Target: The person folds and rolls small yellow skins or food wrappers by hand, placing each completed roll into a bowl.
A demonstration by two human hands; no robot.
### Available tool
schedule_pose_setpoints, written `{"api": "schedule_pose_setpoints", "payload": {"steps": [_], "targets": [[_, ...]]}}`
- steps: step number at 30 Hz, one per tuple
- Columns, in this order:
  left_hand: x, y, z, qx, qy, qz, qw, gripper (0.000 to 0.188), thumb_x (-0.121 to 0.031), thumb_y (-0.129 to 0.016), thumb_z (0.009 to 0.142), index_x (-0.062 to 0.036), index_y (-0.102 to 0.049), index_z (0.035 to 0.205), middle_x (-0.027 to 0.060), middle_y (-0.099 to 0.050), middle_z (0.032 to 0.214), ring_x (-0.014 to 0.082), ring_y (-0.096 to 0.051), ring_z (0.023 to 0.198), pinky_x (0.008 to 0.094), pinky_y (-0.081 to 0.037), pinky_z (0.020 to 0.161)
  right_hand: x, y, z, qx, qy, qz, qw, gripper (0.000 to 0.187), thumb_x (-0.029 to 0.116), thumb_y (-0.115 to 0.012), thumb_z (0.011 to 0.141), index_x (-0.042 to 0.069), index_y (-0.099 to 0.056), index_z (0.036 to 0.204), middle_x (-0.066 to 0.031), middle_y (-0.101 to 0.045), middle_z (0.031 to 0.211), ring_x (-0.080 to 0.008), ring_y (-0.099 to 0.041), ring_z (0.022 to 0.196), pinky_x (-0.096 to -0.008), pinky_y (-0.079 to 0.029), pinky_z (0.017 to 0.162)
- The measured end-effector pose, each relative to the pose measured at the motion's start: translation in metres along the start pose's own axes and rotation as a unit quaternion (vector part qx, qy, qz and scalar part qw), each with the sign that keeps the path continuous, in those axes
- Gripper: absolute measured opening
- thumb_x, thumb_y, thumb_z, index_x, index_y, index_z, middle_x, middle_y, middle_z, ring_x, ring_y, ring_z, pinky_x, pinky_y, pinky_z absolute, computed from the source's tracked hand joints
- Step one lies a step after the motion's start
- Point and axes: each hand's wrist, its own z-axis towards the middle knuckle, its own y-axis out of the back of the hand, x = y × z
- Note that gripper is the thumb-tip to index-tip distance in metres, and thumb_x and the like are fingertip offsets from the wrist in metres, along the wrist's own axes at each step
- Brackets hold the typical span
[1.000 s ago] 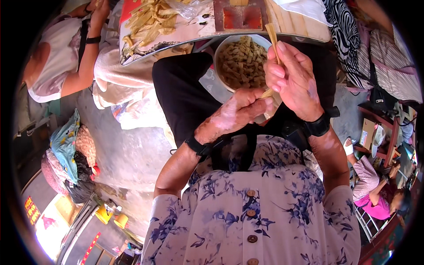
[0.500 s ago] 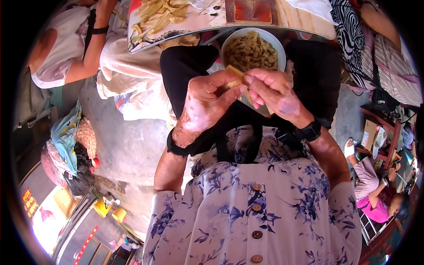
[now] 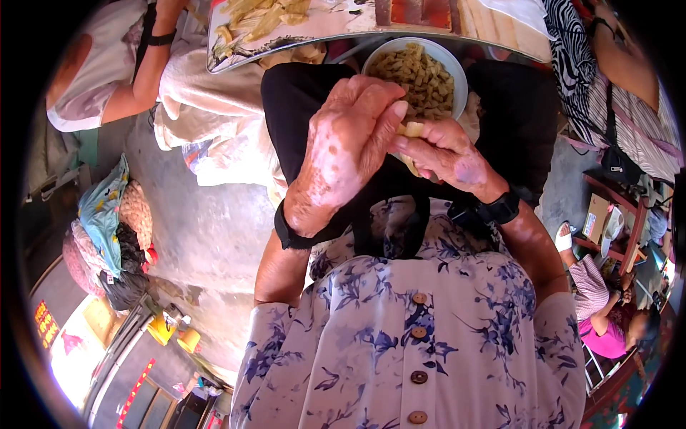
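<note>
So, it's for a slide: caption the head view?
Bare right hand holds a pale yellow strip, left hand close by, before a round white bowl of brownish pieces.

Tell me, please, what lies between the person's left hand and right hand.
In the head view, a pale yellow strip lies between the left hand and the right hand, which grips it; whether the left also touches it is unclear.

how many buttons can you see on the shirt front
4, in a line down the shirt: top button, second button below it, darker third button, and lowest button near the bottom edge. More may be hidden.
</note>
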Motion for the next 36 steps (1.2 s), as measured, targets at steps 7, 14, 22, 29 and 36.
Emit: {"api": "schedule_pose_setpoints", "payload": {"steps": [7,14,22,29,36], "targets": [[0.004,0.005,-0.02,0.082,0.195,-0.16,0.964,0.012,-0.009,-0.059,0.087,0.0024,-0.061,0.086,0.0055,-0.059,0.069,0.0091,-0.052,0.059,0.021,-0.044,0.055,-0.006,0.001,0.0,-0.012,0.002,0.028,1.0,0.023,0.015,-0.052,0.092,-0.002,-0.057,0.077,0.0011,-0.045,0.054,-0.0055,-0.043,0.047,-0.0211,-0.034,0.042],[0.005,0.0,-0.037,0.009,0.368,-0.371,0.853,0.013,-0.01,-0.061,0.085,0.0031,-0.062,0.085,0.0062,-0.062,0.068,0.0088,-0.057,0.054,0.0191,-0.048,0.05,-0.001,0.0,0.002,-0.068,0.001,0.024,0.997,0.022,0.016,-0.053,0.091,-0.003,-0.06,0.083,-0.0019,-0.056,0.064,-0.006,-0.052,0.053,-0.0192,-0.043,0.048],[-0.01,-0.005,-0.043,0.002,0.457,-0.516,0.725,0.013,-0.008,-0.062,0.084,0.005,-0.062,0.086,0.0133,-0.065,0.074,0.0137,-0.062,0.057,0.0222,-0.053,0.054,0.0,-0.001,-0.001,-0.068,0.069,-0.058,0.994,0.022,0.014,-0.056,0.09,-0.003,-0.062,0.102,-0.0056,-0.064,0.076,-0.0068,-0.058,0.061,-0.0188,-0.047,0.056],[0.001,-0.02,-0.049,0.009,0.352,-0.46,0.815,0.027,-0.011,-0.06,0.086,0.006,-0.053,0.106,0.0134,-0.063,0.094,0.0169,-0.064,0.081,0.0268,-0.052,0.075,0.001,0.002,-0.005,-0.056,0.115,-0.086,0.988,0.02,0.009,-0.058,0.088,-0.001,-0.061,0.104,-0.0055,-0.065,0.082,-0.0074,-0.059,0.069,-0.0189,-0.049,0.062],[0.004,-0.015,-0.044,0.088,0.313,-0.503,0.801,0.032,-0.015,-0.058,0.088,0.0058,-0.048,0.111,0.012,-0.061,0.099,0.0167,-0.062,0.088,0.0276,-0.049,0.082,0.004,0.0,-0.004,-0.068,0.113,-0.038,0.99,0.021,0.009,-0.058,0.088,-0.002,-0.06,0.106,-0.0066,-0.065,0.087,-0.0079,-0.06,0.072,-0.02,-0.05,0.065]]}}
